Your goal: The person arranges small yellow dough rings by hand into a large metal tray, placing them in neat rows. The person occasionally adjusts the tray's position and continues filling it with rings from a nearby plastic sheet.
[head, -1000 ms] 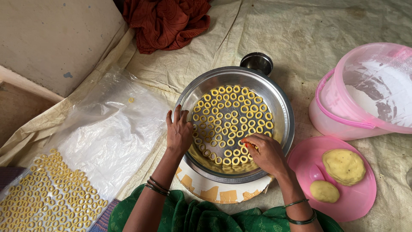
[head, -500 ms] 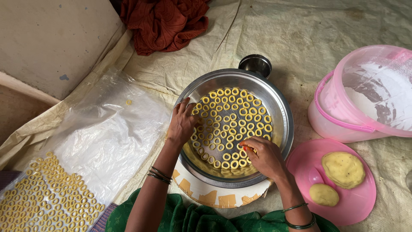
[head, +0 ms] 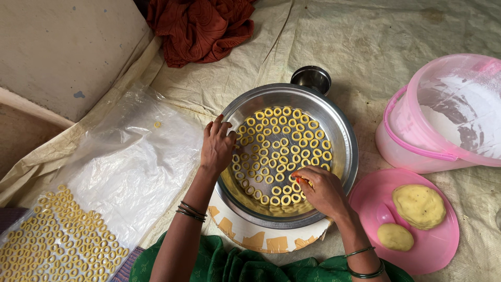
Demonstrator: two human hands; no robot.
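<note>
Steel tray (head: 342, 141) at centre, filled with yellow dough rings (head: 282, 149); my left hand (head: 216, 146) at its nine o'clock rim, fingers loosely spread on the edge; my right hand (head: 323, 190) at five o'clock, fingertips (head: 298, 177) pinched narrow on one ring (head: 296, 186).

A clear plastic sheet (head: 130, 172) lies left of the pan; no packages, labels, signs, screens

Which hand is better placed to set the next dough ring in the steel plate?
Right, probably. The right hand has its fingertips down among the dough rings at the near edge of the steel plate; the left hand rests on the plate's left rim.
</note>
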